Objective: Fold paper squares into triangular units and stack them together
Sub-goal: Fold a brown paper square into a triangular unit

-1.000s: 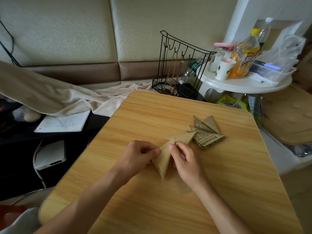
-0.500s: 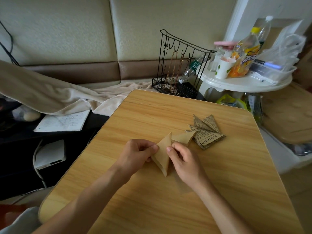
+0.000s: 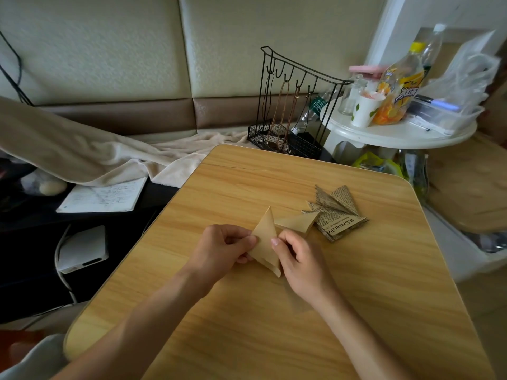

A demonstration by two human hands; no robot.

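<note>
A tan paper triangle point(image 3: 265, 239) stands tilted above the wooden table point(image 3: 356, 297), one tip pointing up and away. My left hand point(image 3: 222, 249) pinches its left edge. My right hand point(image 3: 299, 259) pinches its right edge with thumb and forefinger. Just behind my right hand lies another plain tan folded triangle point(image 3: 297, 221) on the table. It touches a small pile of newsprint-patterned folded triangles point(image 3: 336, 215) to the right.
A black wire rack point(image 3: 290, 105) stands past the table's far edge. A round white side table point(image 3: 397, 133) at the right holds bottles, a cup and a plastic box. A beige blanket point(image 3: 82, 152), a notebook point(image 3: 104, 194) and a white device point(image 3: 82, 249) lie left.
The tan triangle has been raised and turned between my fingers, so its tip now points up and away. The other folded pieces have not moved.
</note>
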